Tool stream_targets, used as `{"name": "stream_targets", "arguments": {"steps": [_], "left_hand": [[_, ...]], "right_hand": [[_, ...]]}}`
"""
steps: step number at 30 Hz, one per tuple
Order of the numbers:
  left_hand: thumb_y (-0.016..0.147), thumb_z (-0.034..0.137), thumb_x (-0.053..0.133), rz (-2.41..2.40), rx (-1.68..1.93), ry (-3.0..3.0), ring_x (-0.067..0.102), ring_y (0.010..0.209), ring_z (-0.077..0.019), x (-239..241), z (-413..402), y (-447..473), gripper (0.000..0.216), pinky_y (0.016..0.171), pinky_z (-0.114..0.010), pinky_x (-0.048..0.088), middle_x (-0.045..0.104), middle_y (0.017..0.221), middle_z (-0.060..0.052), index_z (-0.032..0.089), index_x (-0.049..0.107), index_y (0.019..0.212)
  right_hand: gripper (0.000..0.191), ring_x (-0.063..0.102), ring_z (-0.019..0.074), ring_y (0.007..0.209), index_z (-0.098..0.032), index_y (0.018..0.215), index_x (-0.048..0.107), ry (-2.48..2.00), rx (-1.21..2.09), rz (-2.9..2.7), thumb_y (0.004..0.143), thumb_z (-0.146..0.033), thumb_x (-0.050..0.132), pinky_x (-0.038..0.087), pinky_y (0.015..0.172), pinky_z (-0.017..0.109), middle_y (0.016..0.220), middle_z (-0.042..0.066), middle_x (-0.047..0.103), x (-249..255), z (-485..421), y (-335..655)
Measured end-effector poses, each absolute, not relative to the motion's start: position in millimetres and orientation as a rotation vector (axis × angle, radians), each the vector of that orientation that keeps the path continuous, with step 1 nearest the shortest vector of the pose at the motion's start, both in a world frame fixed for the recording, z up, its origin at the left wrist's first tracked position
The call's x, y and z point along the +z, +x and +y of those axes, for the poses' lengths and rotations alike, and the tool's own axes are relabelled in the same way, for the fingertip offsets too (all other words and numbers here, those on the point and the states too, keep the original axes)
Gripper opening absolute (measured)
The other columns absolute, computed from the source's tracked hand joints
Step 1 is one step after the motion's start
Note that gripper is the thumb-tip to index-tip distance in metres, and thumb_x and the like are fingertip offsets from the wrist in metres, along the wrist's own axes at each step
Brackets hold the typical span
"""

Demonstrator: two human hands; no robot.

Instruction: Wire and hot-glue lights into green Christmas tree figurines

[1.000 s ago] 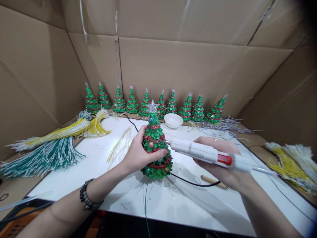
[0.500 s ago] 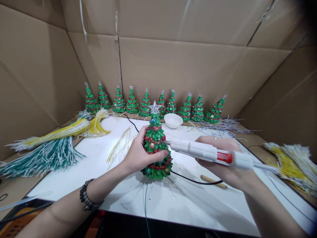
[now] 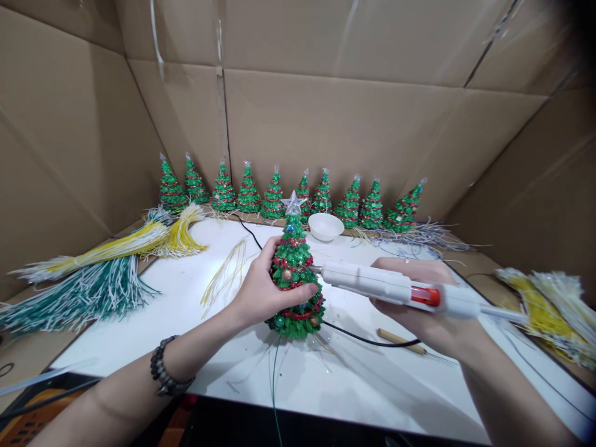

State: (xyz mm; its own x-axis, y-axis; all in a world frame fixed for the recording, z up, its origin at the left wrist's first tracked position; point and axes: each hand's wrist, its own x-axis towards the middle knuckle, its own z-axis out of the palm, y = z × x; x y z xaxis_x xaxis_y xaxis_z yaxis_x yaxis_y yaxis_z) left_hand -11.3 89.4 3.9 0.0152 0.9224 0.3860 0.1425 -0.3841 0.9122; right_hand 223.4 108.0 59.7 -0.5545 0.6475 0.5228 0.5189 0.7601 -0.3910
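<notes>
A small green Christmas tree (image 3: 298, 254) with red garland, coloured balls and a clear star (image 3: 293, 202) stands upright on the white board. My left hand (image 3: 265, 285) is closed around its left side, thumb across the front. In my right hand (image 3: 410, 273) is a white hot glue gun (image 3: 367, 278) with a red-orange part, its nozzle at the tree's right side; whether the tip touches is hard to tell. A clear glue stick (image 3: 505, 315) sticks out of its rear end. Thin green wires (image 3: 274, 391) hang from the tree's base.
Several similar trees (image 3: 248, 189) line the cardboard wall (image 3: 326, 118) behind. Near them is a white bowl (image 3: 326, 227). Yellow-white wires (image 3: 112, 245) and green-white wires (image 3: 93, 292) lie left, more bundles (image 3: 554, 310) right. A wooden-handled tool (image 3: 400, 341) and black cord (image 3: 363, 338) lie on the board.
The tree and the glue gun have shifted very slightly to the right together. Both hands keep their hold.
</notes>
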Motion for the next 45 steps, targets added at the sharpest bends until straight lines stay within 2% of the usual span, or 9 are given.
{"name": "stream_targets", "arguments": {"steps": [6,11,36,41,45], "left_hand": [[0.064,0.033,0.086,1.125,1.433,1.594,0.068,0.091,-0.0251,4.8,88.4,-10.7,0.06,0.085,-0.037,0.054,0.07,0.097,-0.002,0.023,0.054,0.114],[0.065,0.035,0.086,1.106,1.44,1.594,0.068,0.095,-0.0255,5.0,88.8,-10.5,0.06,0.088,-0.037,0.053,0.07,0.1,-0.003,0.023,0.054,0.114],[0.067,0.036,0.084,1.112,1.409,1.613,0.068,0.097,-0.0248,7.3,87.6,-10.7,0.061,0.09,-0.038,0.053,0.07,0.103,-0.004,0.021,0.051,0.116],[0.068,0.035,0.084,1.064,1.423,1.574,0.069,0.096,-0.0235,5.6,88.6,-10.3,0.059,0.09,-0.036,0.053,0.07,0.102,-0.003,0.022,0.051,0.116],[0.067,0.036,0.085,1.064,1.421,1.561,0.069,0.096,-0.0241,2.3,88.8,-11.3,0.062,0.09,-0.036,0.053,0.07,0.104,-0.004,0.021,0.052,0.117]], "right_hand": [[0.031,0.043,0.0098,0.038,-0.02,0.049,0.051,-0.872,0.287,-2.268,0.076,-0.035,0.053,0.032,0.039,0.022,0.044,-0.003,0.049,60.3,106.8,222.4],[0.029,0.048,0.0112,0.041,-0.02,0.051,0.052,-0.87,0.292,-2.264,0.076,-0.034,0.053,0.034,0.042,0.023,0.046,-0.002,0.052,58.9,106.8,222.7],[0.028,0.047,0.0088,0.041,-0.019,0.051,0.052,-0.863,0.246,-2.224,0.076,-0.031,0.053,0.034,0.041,0.021,0.046,-0.002,0.053,58.5,105.2,221.9],[0.02,0.048,0.0092,0.045,-0.02,0.056,0.054,-0.858,0.263,-2.21,0.075,-0.026,0.053,0.034,0.045,0.022,0.05,-0.004,0.053,47.9,108.5,225.7],[0.013,0.054,0.013,0.05,-0.021,0.058,0.056,-0.953,0.329,-2.088,0.071,-0.023,0.056,0.037,0.05,0.025,0.055,-0.002,0.059,39.7,109.6,229.9]]}}
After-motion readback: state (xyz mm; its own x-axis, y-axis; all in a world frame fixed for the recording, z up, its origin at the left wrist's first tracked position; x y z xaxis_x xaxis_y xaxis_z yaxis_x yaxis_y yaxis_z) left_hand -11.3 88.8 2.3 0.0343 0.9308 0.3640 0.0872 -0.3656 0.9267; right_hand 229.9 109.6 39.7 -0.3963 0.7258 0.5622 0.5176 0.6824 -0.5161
